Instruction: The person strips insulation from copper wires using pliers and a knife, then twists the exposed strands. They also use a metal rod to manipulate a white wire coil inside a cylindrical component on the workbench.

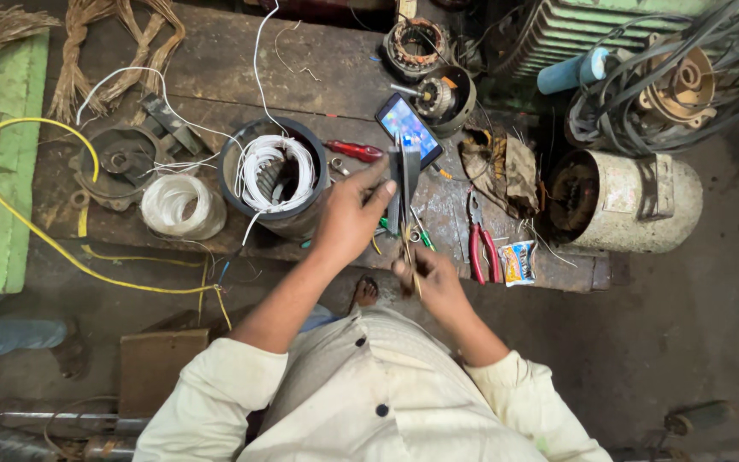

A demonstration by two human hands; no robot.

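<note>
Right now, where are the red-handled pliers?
In the head view, the red-handled pliers lie on the wooden workbench, just right of the right hand, beside a small snack packet.

Cream long-sleeved shirt point(361, 402) with dark buttons, sleeves pushed up the forearms; both hands bare

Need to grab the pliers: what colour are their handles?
Red handles on the pliers, clearest in the head view.
</note>
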